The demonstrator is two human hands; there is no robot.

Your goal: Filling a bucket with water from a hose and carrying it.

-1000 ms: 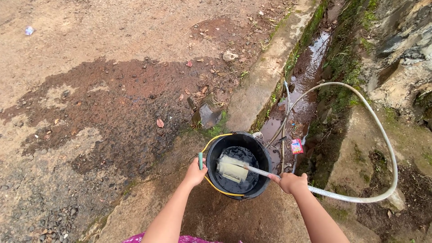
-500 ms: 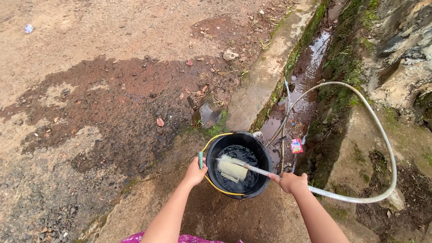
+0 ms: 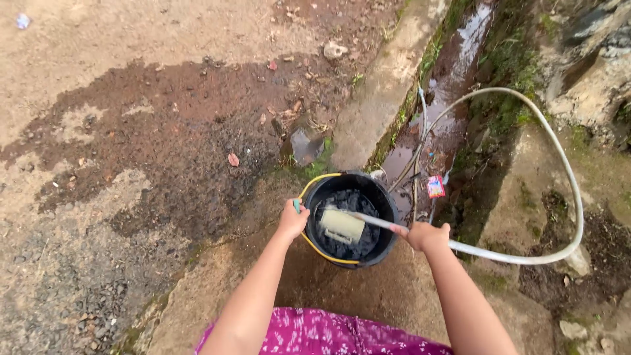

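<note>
A black bucket [image 3: 386, 246] with a yellow wire handle stands on wet concrete in front of me. My left hand [image 3: 292, 219] grips its near-left rim by the handle's green grip. My right hand [image 3: 427, 235] is closed around a pale hose [image 3: 513, 258] whose end points into the bucket. Water lies in the bucket, and a pale rectangular thing [image 3: 342, 226] floats in it under the hose's stream.
The hose loops right and back toward a wet drainage ditch [image 3: 453, 79] behind the bucket. A concrete curb [image 3: 381, 98] borders the ditch. A red wrapper [image 3: 435, 187] lies by the ditch. Wet dirt and gravel spread to the left, a stone wall at right.
The view has tilted down, so the bucket and hands sit higher in frame and my purple patterned clothing shows at the bottom. Both hands keep their grips.
</note>
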